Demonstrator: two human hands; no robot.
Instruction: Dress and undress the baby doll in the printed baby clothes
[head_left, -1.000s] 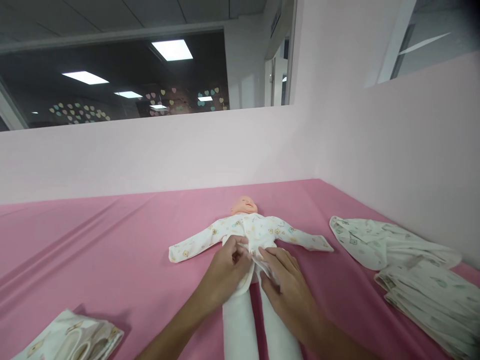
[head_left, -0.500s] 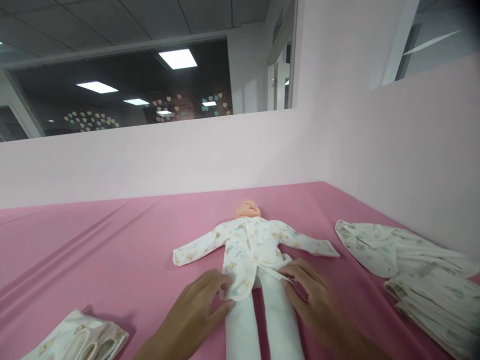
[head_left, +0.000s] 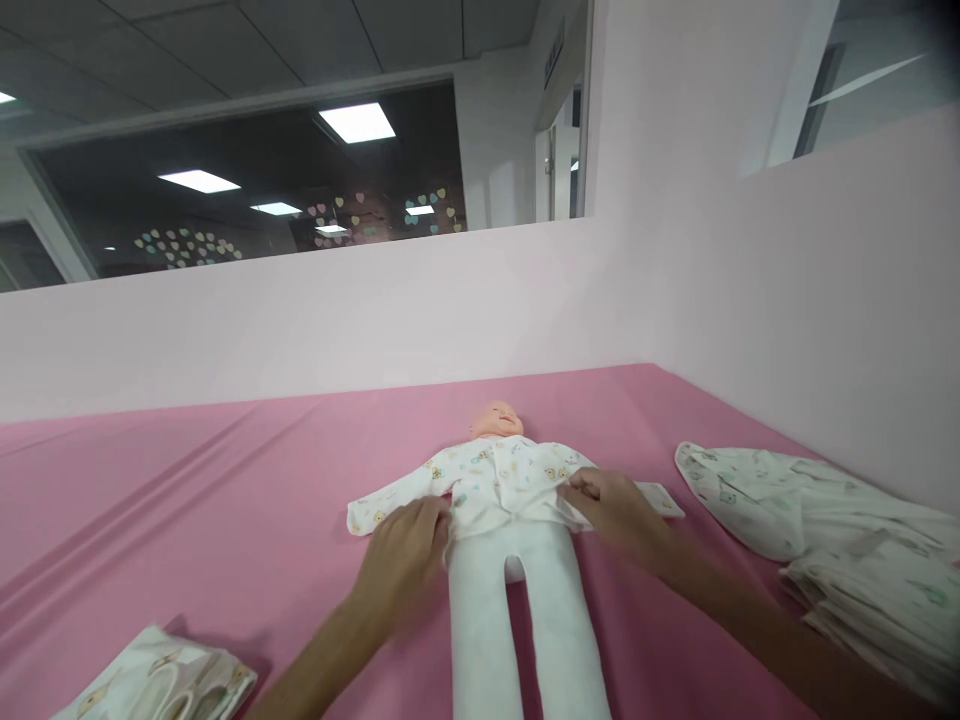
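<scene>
A baby doll (head_left: 499, 420) lies on its back, head away from me, its arms out to the sides. It wears a white baby shirt (head_left: 495, 480) printed with small bears and plain white baby pants (head_left: 484, 610). My left hand (head_left: 409, 550) is at the shirt's left side near the waist, fingers closed on the cloth edge. At the opposite side, my right hand (head_left: 611, 505) pinches the shirt's lower edge and covers part of the sleeve. The shirt's hem is bunched up, so the top of the pants shows. The fingertips are partly hidden.
Folded printed cloth (head_left: 161, 675) lies at the lower left. On the right are a spread printed cloth (head_left: 750, 500) and a folded stack of cloths (head_left: 885, 600). Pink sheeting (head_left: 225, 500) covers the surface, with white walls (head_left: 375, 320) behind and to the right.
Both hands have moved up toward the doll's chest. The shirt's lower flaps, which hung over the pants, are now raised and bunched at the waist, uncovering the top of the pants.
</scene>
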